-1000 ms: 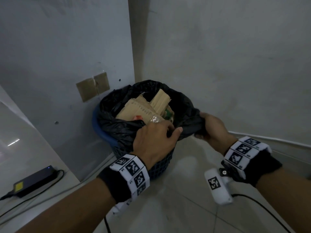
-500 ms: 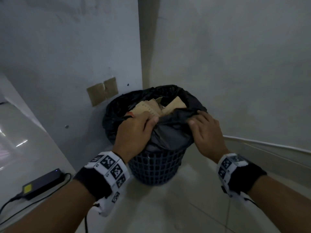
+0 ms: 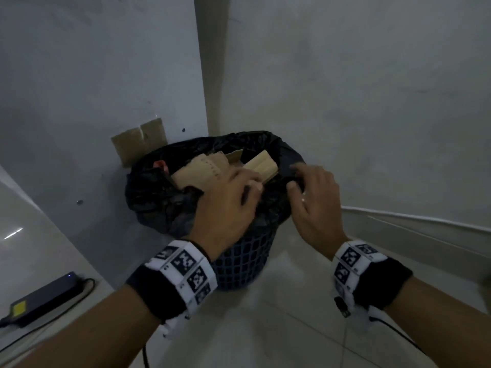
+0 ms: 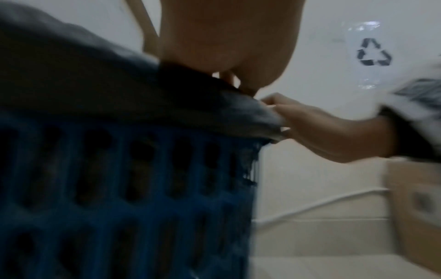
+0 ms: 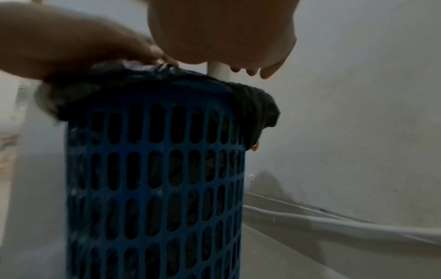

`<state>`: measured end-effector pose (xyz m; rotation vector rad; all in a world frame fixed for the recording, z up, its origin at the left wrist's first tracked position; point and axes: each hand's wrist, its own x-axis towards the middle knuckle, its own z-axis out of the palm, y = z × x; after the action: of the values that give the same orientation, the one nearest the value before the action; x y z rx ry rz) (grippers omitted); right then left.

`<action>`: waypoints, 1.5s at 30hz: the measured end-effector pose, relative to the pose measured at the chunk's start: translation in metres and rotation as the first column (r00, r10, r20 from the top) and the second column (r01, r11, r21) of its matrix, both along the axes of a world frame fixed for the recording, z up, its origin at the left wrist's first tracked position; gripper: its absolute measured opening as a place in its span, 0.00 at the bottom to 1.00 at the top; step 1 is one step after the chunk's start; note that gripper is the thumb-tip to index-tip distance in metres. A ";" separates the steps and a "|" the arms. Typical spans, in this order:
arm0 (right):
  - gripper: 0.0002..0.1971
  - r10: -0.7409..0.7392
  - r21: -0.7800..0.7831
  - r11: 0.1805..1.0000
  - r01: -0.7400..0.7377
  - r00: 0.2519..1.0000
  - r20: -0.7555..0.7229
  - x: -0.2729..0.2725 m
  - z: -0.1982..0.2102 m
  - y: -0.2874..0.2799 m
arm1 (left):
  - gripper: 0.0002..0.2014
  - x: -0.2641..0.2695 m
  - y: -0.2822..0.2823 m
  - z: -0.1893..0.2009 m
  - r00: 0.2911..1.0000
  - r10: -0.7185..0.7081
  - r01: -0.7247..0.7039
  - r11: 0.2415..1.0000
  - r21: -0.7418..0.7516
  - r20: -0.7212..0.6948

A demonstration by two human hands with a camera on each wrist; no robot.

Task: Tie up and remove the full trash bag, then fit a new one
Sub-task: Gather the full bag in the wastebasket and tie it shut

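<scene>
A black trash bag point(image 3: 159, 200) stuffed with cardboard pieces point(image 3: 202, 171) sits in a blue lattice bin point(image 3: 239, 261) in the room's corner. My left hand point(image 3: 247, 187) reaches over the near side of the bag's mouth, fingers curled into the bunched plastic. At the bag's right rim my right hand point(image 3: 295, 179) pinches a fold between thumb and fingers. The left wrist view shows the right hand point(image 4: 310, 128) at the bag's edge point(image 4: 250, 120). In the right wrist view, the bag's rim point(image 5: 143, 90) drapes over the bin point(image 5: 155, 179). Both hands are blurred.
Two walls close in behind and to the right of the bin. A black power adapter point(image 3: 45, 298) with its cable lies on the floor at left. A white cable point(image 3: 411, 219) runs along the right wall's base. A cardboard box point(image 4: 415, 207) stands to the right.
The right hand came in from the bag's right side to its rim. Both hands then moved from the near rim farther over the mouth, bunching the plastic.
</scene>
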<state>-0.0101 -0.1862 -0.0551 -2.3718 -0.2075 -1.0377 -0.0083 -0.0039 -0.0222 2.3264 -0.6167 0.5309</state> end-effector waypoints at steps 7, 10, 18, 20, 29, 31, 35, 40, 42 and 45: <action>0.30 0.301 0.640 0.583 0.500 0.598 -0.742 0.016 0.001 -0.034 | 0.28 -0.010 -0.012 -0.011 0.993 0.050 -0.011 0.942 0.335 -0.108; 0.35 0.343 0.632 0.668 0.393 0.592 -0.730 0.016 -0.003 -0.027 | 0.32 -0.006 0.000 -0.013 0.998 -0.019 0.041 0.936 0.350 -0.065; 0.17 0.048 0.637 0.759 0.135 0.964 -0.262 0.015 0.004 -0.023 | 0.38 0.006 0.038 -0.013 0.974 -0.154 0.075 0.909 0.409 0.165; 0.18 -0.014 0.586 0.804 0.099 0.989 -0.149 0.017 0.015 -0.021 | 0.34 0.007 0.041 -0.015 0.954 -0.211 0.116 0.913 0.390 0.212; 0.20 -0.002 0.026 1.000 0.004 0.998 -0.067 0.008 -0.007 -0.004 | 0.28 0.023 0.077 -0.026 0.959 -0.143 0.069 0.955 0.288 0.246; 0.22 -0.020 0.018 1.000 0.022 0.994 -0.103 0.000 -0.020 0.002 | 0.28 0.028 0.086 -0.028 0.974 -0.065 0.005 0.964 0.266 0.217; 0.24 -0.045 0.006 0.999 0.047 0.983 -0.177 -0.011 -0.026 0.023 | 0.22 0.028 0.082 -0.023 0.955 0.083 -0.163 0.950 0.267 0.286; 0.17 0.106 0.065 0.993 -0.098 0.986 -0.128 -0.015 -0.010 0.021 | 0.20 0.000 0.029 -0.002 0.981 0.056 -0.084 0.985 0.149 0.184; 0.13 0.095 0.213 0.974 -0.083 0.994 -0.049 -0.014 -0.003 0.015 | 0.22 -0.012 0.007 -0.001 0.999 0.039 -0.042 0.992 0.122 0.027; 0.17 -0.039 0.549 0.820 0.161 0.973 -0.228 -0.007 0.004 0.005 | 0.29 -0.026 -0.010 -0.012 0.991 0.101 -0.074 0.957 0.279 -0.084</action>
<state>-0.0168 -0.1812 -0.0510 -1.9300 0.2772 -0.7503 -0.0342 -0.0139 -0.0344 2.6352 -0.5737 0.3877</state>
